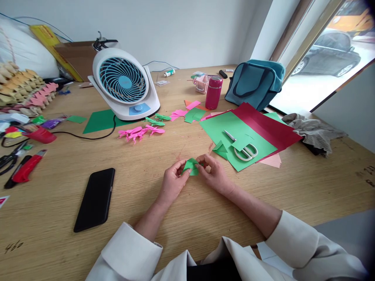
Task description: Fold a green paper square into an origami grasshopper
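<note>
Green paper piece, small and creased, sits pinched between the fingers of my left hand and right hand above the wood-grained tabletop, near white-handled scissors on smooth green sheets and matte red sheets
</note>
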The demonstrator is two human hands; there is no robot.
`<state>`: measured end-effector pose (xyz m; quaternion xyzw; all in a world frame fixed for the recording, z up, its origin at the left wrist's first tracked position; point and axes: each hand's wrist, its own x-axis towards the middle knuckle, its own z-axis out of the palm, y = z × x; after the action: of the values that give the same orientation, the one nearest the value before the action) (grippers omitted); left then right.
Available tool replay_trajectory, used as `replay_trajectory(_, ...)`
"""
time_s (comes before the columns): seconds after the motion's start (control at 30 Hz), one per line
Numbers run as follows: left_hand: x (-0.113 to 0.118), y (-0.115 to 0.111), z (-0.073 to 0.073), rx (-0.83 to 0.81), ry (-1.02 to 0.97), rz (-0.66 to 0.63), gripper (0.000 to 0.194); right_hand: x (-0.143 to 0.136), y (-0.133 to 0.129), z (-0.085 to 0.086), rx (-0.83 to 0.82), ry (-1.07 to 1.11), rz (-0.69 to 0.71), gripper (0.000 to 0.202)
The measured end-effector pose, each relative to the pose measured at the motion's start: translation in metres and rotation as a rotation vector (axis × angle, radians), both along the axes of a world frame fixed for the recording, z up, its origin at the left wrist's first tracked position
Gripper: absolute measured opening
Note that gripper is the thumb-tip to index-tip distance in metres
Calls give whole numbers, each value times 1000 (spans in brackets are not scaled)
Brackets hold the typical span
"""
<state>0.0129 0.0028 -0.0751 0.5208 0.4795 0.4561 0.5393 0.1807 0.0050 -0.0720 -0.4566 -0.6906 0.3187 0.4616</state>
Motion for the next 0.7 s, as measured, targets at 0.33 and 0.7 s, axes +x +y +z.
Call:
replay_trajectory(0.33, -2, 1, -4, 175, 122, -45, 22, -1, 4, -3, -238, 258, 63, 16)
replay_trajectory(0.7, -1, -4, 0, 393, 401, -85, 8, -1, 5, -3, -241, 267, 46, 21)
